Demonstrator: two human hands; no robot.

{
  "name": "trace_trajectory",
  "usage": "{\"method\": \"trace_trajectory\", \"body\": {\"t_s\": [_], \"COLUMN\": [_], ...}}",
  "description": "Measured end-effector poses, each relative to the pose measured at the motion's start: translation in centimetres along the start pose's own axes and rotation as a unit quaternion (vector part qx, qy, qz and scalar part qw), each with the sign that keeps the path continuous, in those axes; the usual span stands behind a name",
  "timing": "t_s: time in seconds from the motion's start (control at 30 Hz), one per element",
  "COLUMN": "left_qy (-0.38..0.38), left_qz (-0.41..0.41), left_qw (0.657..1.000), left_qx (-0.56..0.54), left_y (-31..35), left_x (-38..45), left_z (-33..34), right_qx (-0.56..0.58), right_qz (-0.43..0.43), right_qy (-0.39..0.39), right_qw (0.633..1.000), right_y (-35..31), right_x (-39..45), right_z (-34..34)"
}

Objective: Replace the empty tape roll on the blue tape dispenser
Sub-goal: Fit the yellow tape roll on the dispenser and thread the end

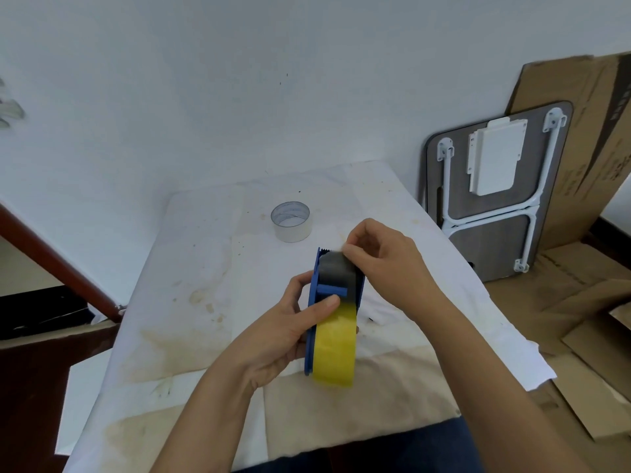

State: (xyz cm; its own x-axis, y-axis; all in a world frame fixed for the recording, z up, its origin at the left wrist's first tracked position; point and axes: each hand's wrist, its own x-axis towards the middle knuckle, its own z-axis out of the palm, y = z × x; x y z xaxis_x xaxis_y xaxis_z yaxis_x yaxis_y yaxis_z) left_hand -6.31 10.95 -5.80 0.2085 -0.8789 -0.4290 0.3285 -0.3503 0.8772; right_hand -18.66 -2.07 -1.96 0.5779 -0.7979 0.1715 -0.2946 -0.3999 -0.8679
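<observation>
Near the centre of the frame, the left hand (pixel 290 331) is grasping the blue tape dispenser (pixel 316 302) by its side, thumb lying across the yellow tape roll (pixel 336 349) seated in it, and holding it above the stained white table (pixel 211 302). The right hand (pixel 386 264) is reaching over the dispenser's upper end, its fingertips (pixel 350 249) pinching together at the black roller by the toothed edge, though whether tape sits between them is too blurred to tell. The empty tape roll (pixel 292 221) is standing apart on the table, just above the hands.
</observation>
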Motion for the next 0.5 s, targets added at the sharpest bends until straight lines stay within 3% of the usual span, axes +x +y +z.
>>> {"method": "trace_trajectory", "body": {"t_s": [0.23, 0.4, 0.5], "left_qy": [0.006, -0.012, -0.015], "left_qz": [-0.013, -0.017, -0.015], "left_qw": [1.000, 1.000, 1.000], "left_qx": [-0.015, -0.004, 0.005], "left_y": [-0.48, -0.74, -0.61], "left_x": [0.06, -0.03, -0.13], "left_z": [-0.19, -0.60, -0.81], "right_qx": [0.016, 0.039, 0.114], "right_qz": [0.005, 0.052, 0.110], "right_qy": [0.051, 0.073, 0.047], "right_qw": [0.999, 0.995, 0.986], "right_y": [0.03, 0.10, 0.03], "right_x": [0.02, -0.13, 0.06], "right_z": [0.53, 0.79, 0.58]}}
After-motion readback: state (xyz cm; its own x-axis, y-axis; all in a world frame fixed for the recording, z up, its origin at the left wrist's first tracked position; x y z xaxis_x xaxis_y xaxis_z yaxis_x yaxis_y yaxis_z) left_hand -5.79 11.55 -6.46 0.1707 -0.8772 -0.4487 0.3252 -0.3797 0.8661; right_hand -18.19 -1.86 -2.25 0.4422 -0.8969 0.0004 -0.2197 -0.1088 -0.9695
